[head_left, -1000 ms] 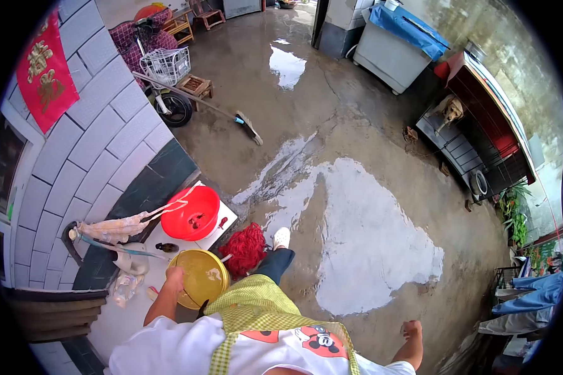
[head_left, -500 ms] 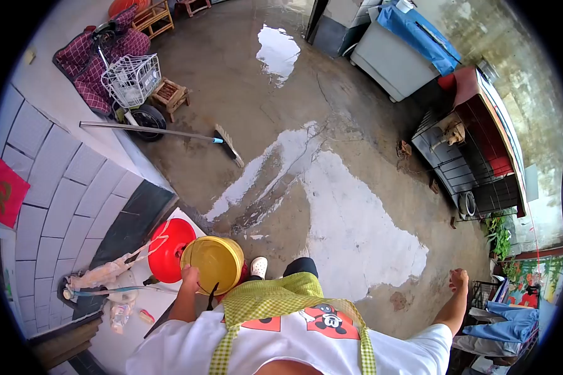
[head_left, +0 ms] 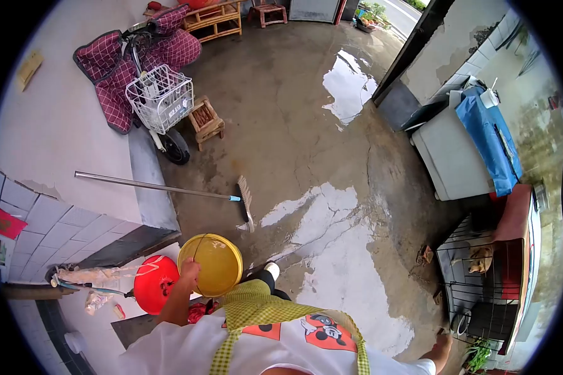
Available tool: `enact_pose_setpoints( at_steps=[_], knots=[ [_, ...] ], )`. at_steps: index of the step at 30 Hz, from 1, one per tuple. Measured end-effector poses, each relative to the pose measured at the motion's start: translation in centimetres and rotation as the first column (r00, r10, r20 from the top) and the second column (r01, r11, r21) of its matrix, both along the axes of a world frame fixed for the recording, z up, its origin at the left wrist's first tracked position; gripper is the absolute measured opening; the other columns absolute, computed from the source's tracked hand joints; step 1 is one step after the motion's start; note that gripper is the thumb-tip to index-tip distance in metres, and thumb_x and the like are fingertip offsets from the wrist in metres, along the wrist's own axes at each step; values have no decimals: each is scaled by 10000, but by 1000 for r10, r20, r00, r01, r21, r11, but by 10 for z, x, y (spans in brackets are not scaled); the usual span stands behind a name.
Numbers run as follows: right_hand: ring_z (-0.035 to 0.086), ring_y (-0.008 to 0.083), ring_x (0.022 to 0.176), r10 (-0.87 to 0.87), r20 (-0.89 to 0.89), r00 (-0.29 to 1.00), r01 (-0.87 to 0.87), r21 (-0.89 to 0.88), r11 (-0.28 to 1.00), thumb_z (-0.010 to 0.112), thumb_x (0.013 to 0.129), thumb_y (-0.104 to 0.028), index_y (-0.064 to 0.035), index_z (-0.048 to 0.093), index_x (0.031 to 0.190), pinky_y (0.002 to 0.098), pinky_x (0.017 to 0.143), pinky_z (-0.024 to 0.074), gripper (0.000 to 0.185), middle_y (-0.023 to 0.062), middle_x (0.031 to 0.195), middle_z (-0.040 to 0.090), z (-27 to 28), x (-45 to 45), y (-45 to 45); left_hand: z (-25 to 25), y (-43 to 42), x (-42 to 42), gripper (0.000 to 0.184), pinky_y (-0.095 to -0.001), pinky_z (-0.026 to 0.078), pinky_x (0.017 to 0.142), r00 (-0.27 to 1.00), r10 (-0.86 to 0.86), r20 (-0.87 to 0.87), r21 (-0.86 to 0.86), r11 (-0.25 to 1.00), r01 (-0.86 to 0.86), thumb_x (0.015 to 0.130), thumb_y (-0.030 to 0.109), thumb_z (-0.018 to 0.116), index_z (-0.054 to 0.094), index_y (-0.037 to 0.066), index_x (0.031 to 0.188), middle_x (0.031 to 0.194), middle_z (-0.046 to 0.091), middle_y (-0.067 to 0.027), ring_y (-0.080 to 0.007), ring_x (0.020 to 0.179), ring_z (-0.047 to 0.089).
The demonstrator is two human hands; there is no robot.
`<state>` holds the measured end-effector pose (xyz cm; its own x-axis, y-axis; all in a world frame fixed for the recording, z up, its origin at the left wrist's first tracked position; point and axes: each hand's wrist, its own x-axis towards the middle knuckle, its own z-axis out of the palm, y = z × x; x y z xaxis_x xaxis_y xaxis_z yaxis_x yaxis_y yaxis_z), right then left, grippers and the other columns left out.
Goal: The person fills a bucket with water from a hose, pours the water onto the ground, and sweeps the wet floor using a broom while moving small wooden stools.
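Left hand (head_left: pixel 191 270): closed, fingers curled on the thin handle at the left side of the yellow round bucket (head_left: pixel 219 278). The left forearm extends from the white sleeve at the lower left up and slightly right, with the back of the hand toward the camera. The bucket is left of centre in the lower half of the frame, mouth facing the camera. Right hand (head_left: pixel 444 339): positioned at the lower right, arm extended outward from the body, clear of the bucket. Finger closure cannot be determined at this size.

Adjacent items: the red round basin (head_left: pixel 145 284) is left of the bucket, partly behind the left forearm; a red stringy bundle (head_left: pixel 200 312) is below the bucket, near the yellow-green checked apron (head_left: pixel 250 302).

Mid-distance: a broom with a metal pole and a pale-bristled head (head_left: pixel 245 203) lies on the wet grey floor (head_left: pixel 281 137) above the bucket. At the right edge, a black wire cage (head_left: pixel 469 281) contains a tan dog (head_left: pixel 480 259).

Far: a small wooden stool (head_left: pixel 206 122) stands beside a bicycle-type vehicle with a white wire basket (head_left: pixel 161 100), upper left. A white box-shaped unit under a blue cover (head_left: pixel 453 153) occupies the upper right.
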<state>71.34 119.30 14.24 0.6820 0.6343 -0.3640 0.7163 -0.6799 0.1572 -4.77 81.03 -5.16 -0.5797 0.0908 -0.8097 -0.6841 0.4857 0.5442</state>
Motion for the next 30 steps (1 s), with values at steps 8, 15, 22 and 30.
enact_pose_setpoints(
  at_steps=[8, 15, 22, 30],
  knots=[
    [554, 381, 847, 889, -5, 457, -836, 337, 432, 492, 755, -307, -43, 601, 845, 439, 733, 445, 300, 201, 889, 586, -45, -353, 387, 16, 150, -86, 147, -277, 205, 297, 1000, 15, -14, -36, 999, -16, 642, -22, 459, 452, 106, 713, 523, 381, 1, -111, 370, 340],
    [617, 286, 721, 917, 150, 369, -926, -23, 376, 491, 745, -176, 15, 602, 657, 398, 592, 505, 238, 206, 705, 610, -26, -372, 524, 65, 312, -150, 89, -297, 231, 316, 998, -44, -43, -214, 976, 34, 674, 20, 466, 468, 78, 742, 531, 366, -25, -134, 393, 356],
    [587, 236, 495, 195, -146, 970, -209, -90, 974, 531, 751, -170, -9, 565, 673, 373, 472, 483, 182, 148, 593, 583, 18, -392, 626, 91, 445, -216, 46, -280, 188, 298, 989, 149, -17, -117, 982, -150, 725, 65, 438, 444, 111, 725, 506, 336, -8, -113, 350, 290],
    [548, 216, 434, 527, -187, 829, -544, -53, 837, 541, 771, -229, -46, 581, 818, 357, 390, 442, 193, 134, 582, 570, -34, -557, 891, 77, 596, -318, 78, -284, 194, 310, 949, 315, 0, -150, 938, -312, 692, 41, 448, 422, 114, 697, 507, 329, -12, -119, 353, 265]
  ],
)
